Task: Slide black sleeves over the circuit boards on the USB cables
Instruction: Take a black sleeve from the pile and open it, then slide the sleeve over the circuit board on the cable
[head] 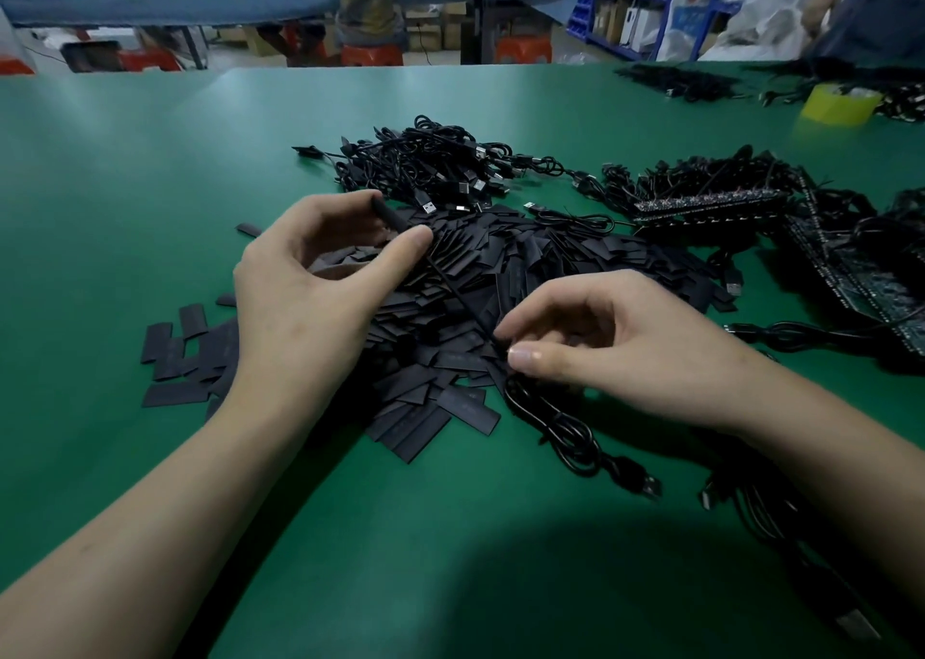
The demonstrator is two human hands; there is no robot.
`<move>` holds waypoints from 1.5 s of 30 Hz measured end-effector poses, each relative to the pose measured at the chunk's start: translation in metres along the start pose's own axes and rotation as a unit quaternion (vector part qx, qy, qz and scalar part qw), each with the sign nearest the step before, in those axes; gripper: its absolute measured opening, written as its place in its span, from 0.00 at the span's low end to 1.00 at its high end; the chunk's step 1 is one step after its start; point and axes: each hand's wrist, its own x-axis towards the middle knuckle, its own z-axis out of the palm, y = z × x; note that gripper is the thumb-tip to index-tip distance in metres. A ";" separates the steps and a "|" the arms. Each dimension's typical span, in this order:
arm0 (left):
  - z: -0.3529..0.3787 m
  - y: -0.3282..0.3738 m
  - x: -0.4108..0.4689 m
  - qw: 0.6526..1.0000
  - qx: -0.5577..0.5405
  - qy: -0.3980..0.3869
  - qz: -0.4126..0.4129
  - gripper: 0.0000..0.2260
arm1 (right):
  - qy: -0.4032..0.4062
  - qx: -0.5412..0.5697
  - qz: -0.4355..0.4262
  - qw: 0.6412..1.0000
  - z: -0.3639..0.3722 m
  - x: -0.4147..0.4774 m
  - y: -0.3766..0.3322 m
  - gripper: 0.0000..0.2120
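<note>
On the green tabletop (125,183), above a heap of black sleeves (540,258), both grips are pinching one USB cable (450,293): left hand (310,278) its far end, right hand (605,343) its middle. Behind, blue shelves (625,7) are standing.

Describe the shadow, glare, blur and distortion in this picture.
Head view: a broad soft shadow darkens the green table near the bottom edge; pale glare streaks its far left; the far edge bows from the wide lens; the background person at top right is blurred; the left hand and right hand, pinching one USB cable, look sharp.
</note>
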 end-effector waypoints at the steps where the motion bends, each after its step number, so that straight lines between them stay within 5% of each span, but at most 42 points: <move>1: -0.001 0.000 0.001 1.000 -0.003 0.007 -0.001 0.15 | 0.008 -0.019 -0.001 1.000 0.000 -0.001 0.000 0.10; 8: -0.002 -0.002 0.002 0.999 -0.020 0.025 -0.005 0.15 | 0.008 -0.198 -0.014 0.980 0.007 -0.001 0.000 0.12; 14: -0.001 -0.008 0.005 1.000 -0.013 0.011 -0.025 0.15 | 0.046 -0.064 -0.007 0.997 -0.004 0.001 -0.001 0.08; 18: 0.000 -0.013 0.005 0.994 0.097 -0.034 -0.023 0.21 | 0.103 0.100 0.044 0.989 -0.018 0.007 -0.010 0.09; 23: 0.005 -0.014 -0.002 0.930 0.328 -0.126 0.112 0.17 | 0.154 -0.039 0.057 0.986 -0.052 0.046 -0.028 0.09; 29: 0.002 -0.011 -0.004 0.893 0.402 -0.149 0.135 0.18 | 0.188 -0.228 0.022 0.955 -0.059 0.157 -0.040 0.15; 37: 0.005 -0.021 -0.006 0.886 0.409 -0.168 0.139 0.17 | 0.187 -0.287 0.054 0.938 -0.040 0.267 -0.030 0.12; 45: 0.006 -0.023 -0.006 0.892 0.396 -0.166 0.142 0.17 | 0.147 -0.355 0.020 0.923 -0.031 0.252 -0.006 0.15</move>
